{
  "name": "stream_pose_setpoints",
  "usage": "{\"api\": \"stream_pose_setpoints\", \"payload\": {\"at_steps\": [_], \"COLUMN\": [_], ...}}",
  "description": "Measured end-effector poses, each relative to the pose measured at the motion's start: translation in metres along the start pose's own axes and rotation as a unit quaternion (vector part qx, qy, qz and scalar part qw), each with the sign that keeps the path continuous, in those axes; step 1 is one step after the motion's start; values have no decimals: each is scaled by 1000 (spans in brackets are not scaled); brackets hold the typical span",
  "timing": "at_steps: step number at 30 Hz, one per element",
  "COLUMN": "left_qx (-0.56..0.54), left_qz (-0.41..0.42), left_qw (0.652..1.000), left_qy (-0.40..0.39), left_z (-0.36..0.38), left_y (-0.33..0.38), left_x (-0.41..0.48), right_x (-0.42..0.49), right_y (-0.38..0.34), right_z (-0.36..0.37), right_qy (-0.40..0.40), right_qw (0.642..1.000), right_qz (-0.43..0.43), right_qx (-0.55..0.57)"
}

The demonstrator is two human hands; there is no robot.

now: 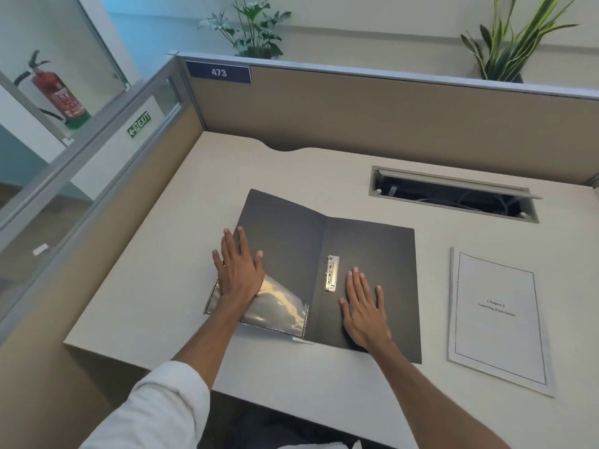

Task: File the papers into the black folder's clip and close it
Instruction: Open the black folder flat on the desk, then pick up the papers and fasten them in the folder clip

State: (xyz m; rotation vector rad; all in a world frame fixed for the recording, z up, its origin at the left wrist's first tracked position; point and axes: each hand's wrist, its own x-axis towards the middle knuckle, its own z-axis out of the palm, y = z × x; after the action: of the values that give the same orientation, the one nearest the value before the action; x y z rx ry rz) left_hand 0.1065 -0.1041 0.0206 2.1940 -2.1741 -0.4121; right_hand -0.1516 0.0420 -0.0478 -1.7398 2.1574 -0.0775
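The black folder (372, 251) lies open and flat in the middle of the desk. Its metal clip (332, 273) sits just right of the spine, with no paper in it. A clear plastic pocket (275, 307) shines on the lower part of the left cover. My left hand (238, 270) presses flat on the left cover's outer edge, fingers spread. My right hand (363, 307) rests flat on the right cover, just below and right of the clip. A stack of white papers (497, 319) with a printed title lies on the desk to the right of the folder, untouched.
The beige desk (155, 286) is boxed in by cubicle partitions at the back and left. An open cable hatch (453, 196) sits in the desk behind the papers. The desk's front edge runs just below the folder. Two plants stand behind the back partition.
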Motion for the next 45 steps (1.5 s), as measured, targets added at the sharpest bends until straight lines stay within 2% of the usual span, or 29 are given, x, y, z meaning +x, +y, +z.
{"api": "stream_pose_setpoints", "payload": {"at_steps": [6, 9, 13, 16, 19, 24, 27, 31, 40, 45], "left_qx": [-6, -7, 4, 1, 1, -5, -17, -8, 31, 39], "left_qz": [1, 9, 30, 73, 124, 252, 288, 301, 268, 275], "left_qw": [992, 991, 996, 996, 991, 956, 937, 929, 934, 918], "left_qy": [-127, -134, -88, -54, -56, -151, -198, -213, -235, -282], "left_z": [25, 32, 35, 35, 36, 46, 48, 51, 61, 64], "left_y": [-19, -22, -17, -3, 15, 46, 65, 88, 97, 95], "left_x": [6, 5, 3, 0, -6, -16, -16, -15, -9, -2], "right_x": [2, 0, -1, -1, -1, -1, 3, 10, 12, 14], "right_y": [-2, -3, -3, -3, -1, 5, 13, 23, 32, 32], "right_z": [-3, -4, -4, -5, -7, -15, -26, -38, -32, -30], "right_qy": [-21, -19, -21, -24, -30, -24, -11, -17, -68, -70], "right_qw": [1000, 1000, 1000, 999, 999, 1000, 1000, 999, 996, 995], "right_qz": [13, 14, 15, 18, 14, 8, 21, 44, 58, 63], "right_qx": [0, -6, -13, -11, -10, 3, 4, 2, 27, 33]}}
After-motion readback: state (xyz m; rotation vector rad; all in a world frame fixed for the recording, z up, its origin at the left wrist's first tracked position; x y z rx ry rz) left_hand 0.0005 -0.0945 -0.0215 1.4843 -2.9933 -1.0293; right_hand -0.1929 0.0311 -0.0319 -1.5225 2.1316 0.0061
